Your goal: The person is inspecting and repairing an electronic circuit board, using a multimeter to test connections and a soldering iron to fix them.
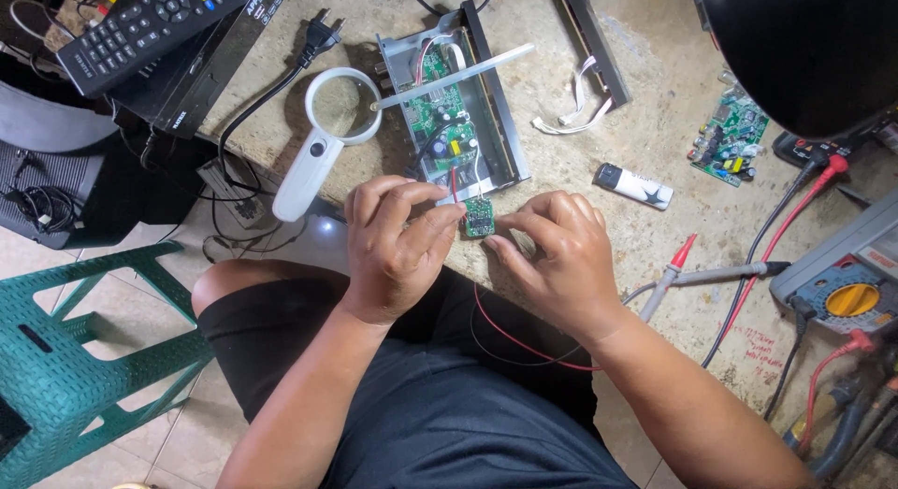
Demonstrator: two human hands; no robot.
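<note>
Board: small green circuit board point(480, 218), pinched between both your hands at the bench edge, just below the opened metal case point(468, 106).
L hand: your left hand point(398, 237) sits at 9 o'clock of the board, thumb + forefinger closed on its left edge, other fingers curled.
R hand: your right hand point(557, 255) is at 3–4 o'clock of it, fingertips closed on the right/lower edge.
Wires: thin red wire point(510, 335) + a black one hang from the board, loop down over your lap; another red lead runs up into the case at 12 o'clock.
Handling: prob. very light, stiff, fragile. Solder joints and small parts won't like pressure. Grip by bare edges only, no flexing; wires tug, so keep slack.
Near it: white magnifier point(323, 138) at 10–11 o'clock, touching the case corner w/ a pale strip laid across.
Also: white lighter point(633, 186) at 2 o'clock, apart; probe point(669, 279) at 3–4 o'clock beyond R hand; meter point(842, 283) far at 3.
Other board: second green PCB point(730, 138) at 2 o'clock, well apart.
Bench: rough concrete top point(655, 96).
</note>
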